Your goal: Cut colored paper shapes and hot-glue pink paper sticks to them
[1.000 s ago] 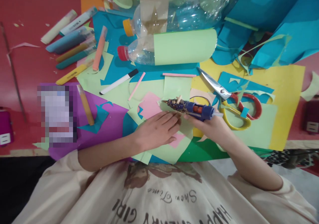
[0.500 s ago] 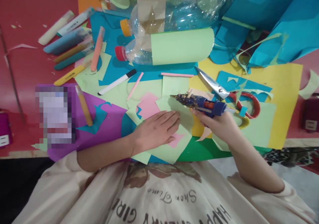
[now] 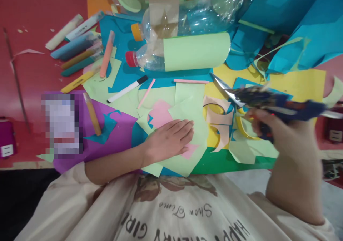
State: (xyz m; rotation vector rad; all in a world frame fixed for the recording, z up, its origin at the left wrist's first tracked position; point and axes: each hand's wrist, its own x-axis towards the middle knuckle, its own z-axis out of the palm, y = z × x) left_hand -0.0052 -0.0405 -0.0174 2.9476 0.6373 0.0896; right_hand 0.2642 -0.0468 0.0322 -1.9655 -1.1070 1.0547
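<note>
My left hand (image 3: 170,138) lies flat, fingers stretched out, on a sheet of light green paper (image 3: 191,105). Pink paper pieces (image 3: 160,113) lie under and beside it. Over on the right, my right hand (image 3: 276,126) is wrapped around the handle of a dark blue glue gun (image 3: 288,103), raised above the table with its nozzle pointing left. The gun partly covers the scissors (image 3: 223,85), whose blades show beyond it. Below the blades are peach paper scraps (image 3: 219,117) and a yellow scissor-like handle (image 3: 245,126).
Two plastic bottles lie at the back, one wrapped in green paper (image 3: 197,51). Several markers (image 3: 77,44) are at the left, above a phone-like blurred object (image 3: 61,123) on purple paper (image 3: 115,144). A black-capped white marker (image 3: 127,89) lies mid-table. Blue sheets (image 3: 308,33) are piled at the back right.
My right hand has moved to the right with the glue gun, away from the light green paper, uncovering the peach scraps. My left hand has stayed in place.
</note>
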